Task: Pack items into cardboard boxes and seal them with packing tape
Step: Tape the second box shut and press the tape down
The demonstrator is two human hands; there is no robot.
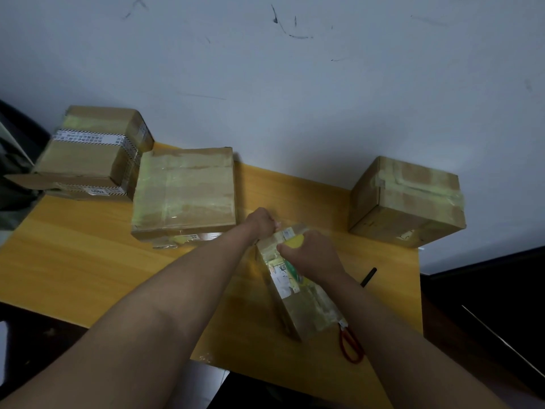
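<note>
Cardboard box (290, 286) under right hand's (309, 255) grip.

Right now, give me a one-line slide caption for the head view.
Both hands tape a small labelled box on the yellow table, right hand gripping the yellow tape tool, left hand pulling tape.

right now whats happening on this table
A person is taping a small flat cardboard box in the middle of the wooden table. The right hand grips a yellow tape dispenser against the box's far end, while the left hand is curled at that same end. Three already taped boxes and red-handled scissors sit nearby.
</note>
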